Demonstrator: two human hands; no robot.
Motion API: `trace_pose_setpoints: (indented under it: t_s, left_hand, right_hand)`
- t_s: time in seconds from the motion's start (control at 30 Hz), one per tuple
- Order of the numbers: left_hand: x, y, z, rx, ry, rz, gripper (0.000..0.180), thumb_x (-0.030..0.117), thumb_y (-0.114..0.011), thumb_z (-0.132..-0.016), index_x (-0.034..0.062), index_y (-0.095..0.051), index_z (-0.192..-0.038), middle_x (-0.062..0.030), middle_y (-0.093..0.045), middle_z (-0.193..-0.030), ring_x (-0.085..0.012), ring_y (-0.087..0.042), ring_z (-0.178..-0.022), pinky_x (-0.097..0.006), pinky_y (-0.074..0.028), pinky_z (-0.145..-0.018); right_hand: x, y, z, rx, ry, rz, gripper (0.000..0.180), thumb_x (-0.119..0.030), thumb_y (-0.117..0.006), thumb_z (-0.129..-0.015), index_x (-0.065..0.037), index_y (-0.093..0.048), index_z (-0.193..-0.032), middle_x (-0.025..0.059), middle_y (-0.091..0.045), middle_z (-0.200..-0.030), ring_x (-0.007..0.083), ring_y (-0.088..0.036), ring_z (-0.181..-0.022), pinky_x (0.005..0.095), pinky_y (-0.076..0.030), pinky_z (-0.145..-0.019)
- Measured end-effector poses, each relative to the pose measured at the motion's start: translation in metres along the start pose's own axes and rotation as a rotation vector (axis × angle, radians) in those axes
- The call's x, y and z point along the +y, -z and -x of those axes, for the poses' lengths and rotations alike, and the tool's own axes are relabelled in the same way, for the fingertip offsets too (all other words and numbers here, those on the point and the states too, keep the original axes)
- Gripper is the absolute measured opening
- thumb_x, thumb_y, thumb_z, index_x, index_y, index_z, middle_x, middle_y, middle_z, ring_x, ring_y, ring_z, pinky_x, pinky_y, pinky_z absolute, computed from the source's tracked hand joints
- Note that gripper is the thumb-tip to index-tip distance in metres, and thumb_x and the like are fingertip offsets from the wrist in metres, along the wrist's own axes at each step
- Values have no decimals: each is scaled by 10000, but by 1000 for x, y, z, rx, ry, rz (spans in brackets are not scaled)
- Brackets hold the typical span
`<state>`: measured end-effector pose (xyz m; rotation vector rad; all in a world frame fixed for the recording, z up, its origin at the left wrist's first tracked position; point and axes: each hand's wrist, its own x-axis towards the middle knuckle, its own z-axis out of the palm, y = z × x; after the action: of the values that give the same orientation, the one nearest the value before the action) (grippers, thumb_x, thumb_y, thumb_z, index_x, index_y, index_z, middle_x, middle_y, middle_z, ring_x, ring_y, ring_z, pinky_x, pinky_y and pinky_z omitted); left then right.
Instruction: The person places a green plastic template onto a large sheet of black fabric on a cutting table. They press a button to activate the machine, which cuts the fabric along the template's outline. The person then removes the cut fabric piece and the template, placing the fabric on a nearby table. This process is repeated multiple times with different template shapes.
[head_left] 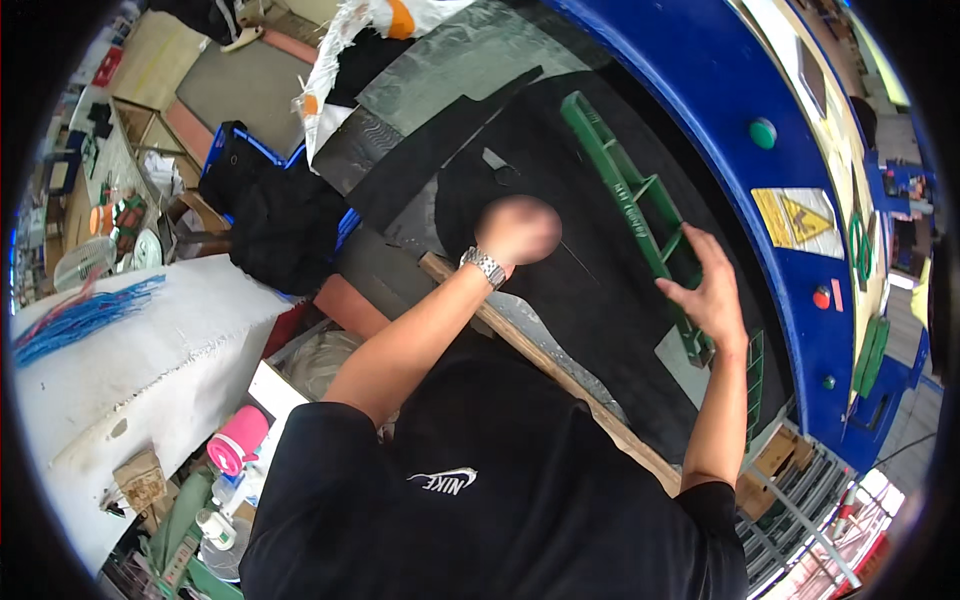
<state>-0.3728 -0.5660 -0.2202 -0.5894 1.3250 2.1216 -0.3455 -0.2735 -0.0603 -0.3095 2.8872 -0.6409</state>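
A big blue machine [700, 90] curves round a tabletop [400, 265] covered by black cloth [590, 290]. A long green frame [625, 195] lies on the cloth. The right hand [712, 290] touches the frame's near end, its grip apart. The left hand [517, 230] rests on the cloth beside the frame; it is blurred, so its grip cannot be told.

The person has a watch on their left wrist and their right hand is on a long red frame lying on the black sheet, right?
Not quite. The frame is green, not red; the head view shows it. The rest holds: a metal watch sits on the left wrist, and the right hand rests on that long frame, which lies on the black sheet.
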Motion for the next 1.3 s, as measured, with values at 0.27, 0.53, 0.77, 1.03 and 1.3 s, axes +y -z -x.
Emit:
trace_pose_setpoints:
  t_s: [0.27, 0.53, 0.77, 1.03, 1.3]
  left_hand:
    - [-15, -40, -30, 180, -176, -333, 309, 217, -819, -901, -28, -694, -1041, -71, -731, -856, -124, -691, -687, -262, -548, -606]
    - [3, -95, 45, -331, -575, 20, 255, 13, -687, -985, 90, -479, -1111, -32, -680, -1005, -28, -591, -858, -185, -460, -691]
    - [62, -103, 107, -487, -679, -107, 670, -102, -707, -909, 60, -334, -1441, -106, -694, -1063, -132, -699, -1005, -270, -595, -849]
    - [88, -6, 118, -451, -427, -124, 827, -51, -769, -881, 44, -276, -1539, -138, -710, -1152, -180, -685, -1102, -319, -559, -956]
    - [103, 172, 117, -307, -144, -406, 637, 54, -875, -815, -39, -559, -1361, -70, -668, -1256, -139, -631, -1125, -313, -520, -991]
  right_hand:
    - [123, -17, 23, 136, -226, 191, 855, -125, -869, -720, -25, -499, -1484, 205, -530, -1489, 378, -485, -1396, 439, -396, -1177]
    - [54, -6, -1, -10, 35, -385, 700, -440, -833, -809, -9, -644, -1327, 158, -549, -1488, 346, -501, -1413, 432, -411, -1156]
    - [-59, 13, -35, -44, -83, -906, 363, -305, -816, -916, 32, -723, -1010, -12, -624, -798, 40, -551, -727, 234, -445, -639]
    - [-115, 2, -108, -66, -35, -1207, 138, -11, -722, -930, -29, -704, -1066, -32, -641, -779, 57, -593, -670, 205, -449, -600]
    - [-67, -49, -263, 112, -51, -824, 219, -192, -751, -968, -74, -655, -811, -38, -622, -705, 60, -574, -678, 236, -413, -608]
